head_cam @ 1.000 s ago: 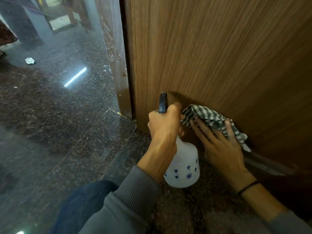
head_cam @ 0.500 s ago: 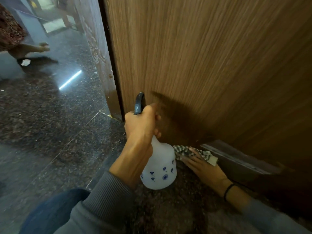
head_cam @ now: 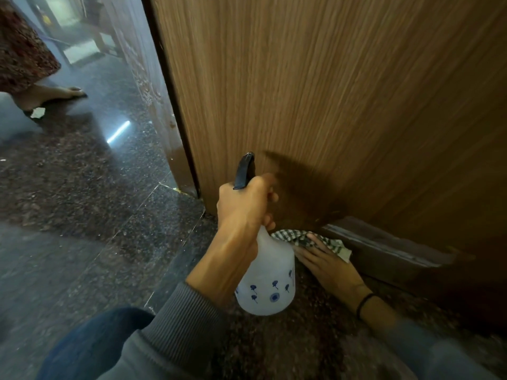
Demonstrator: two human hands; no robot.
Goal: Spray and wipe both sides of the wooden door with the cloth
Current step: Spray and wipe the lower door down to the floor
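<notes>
Head view only.

Wooden door (head_cam: 329, 91): mid-brown veneer, fine vertical grain, fills the upper right of the view. No wet patches readable. A dark shadow sits on its lower part, just above the bottom edge. A dark strip (head_cam: 384, 244) runs along the door's bottom edge to the right.

Left hand (head_cam: 244, 209): fingers wrapped tight around the neck of the spray bottle (head_cam: 269, 275), thumb side up. The bottle is translucent white with small blue flower prints and a dark trigger head pointing at the door's lower part, close to it. Can't tell if the nozzle touches the wood.

Right hand (head_cam: 326, 264): fingers stretched out flat, pressing the cloth (head_cam: 290, 235) down where the door's bottom edge meets the floor (head_cam: 82, 215). Nothing is curled in the palm. The cloth is a green-and-white check, bunched, partly hidden behind the bottle. Black wristband (head_cam: 366, 300) on that wrist.

Floor is dark speckled polished stone with a bright light reflection. Door frame (head_cam: 153, 105) stands left of the door's edge. Far left: another person's foot (head_cam: 63, 93), with a white paper scrap (head_cam: 37, 113) just beside it.
</notes>
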